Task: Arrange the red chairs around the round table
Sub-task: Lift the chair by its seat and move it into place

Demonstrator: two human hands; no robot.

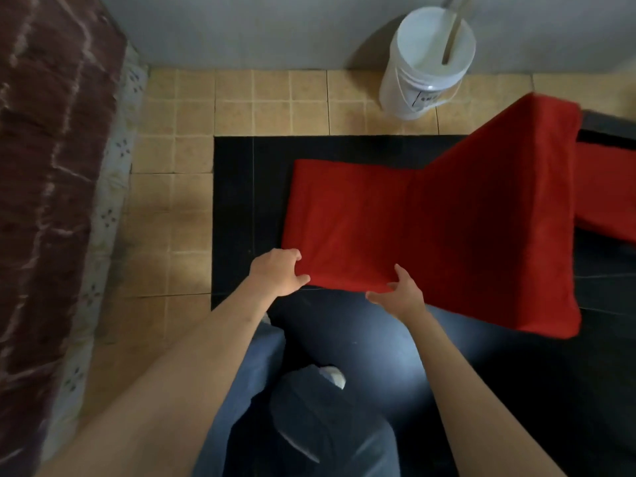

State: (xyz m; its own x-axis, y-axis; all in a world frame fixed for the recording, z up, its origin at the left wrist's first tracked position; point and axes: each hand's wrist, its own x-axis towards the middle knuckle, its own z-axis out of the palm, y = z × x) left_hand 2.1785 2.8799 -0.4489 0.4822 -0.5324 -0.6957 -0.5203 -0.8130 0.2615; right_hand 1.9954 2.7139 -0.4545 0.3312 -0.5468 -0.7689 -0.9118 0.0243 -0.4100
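Both forearms are bare, with no sleeve in view, and neither the left hand (280,271) nor the right hand (401,293) shows a ring, watch or glove. The legs wear blue denim jeans (309,414), faded at the knees.
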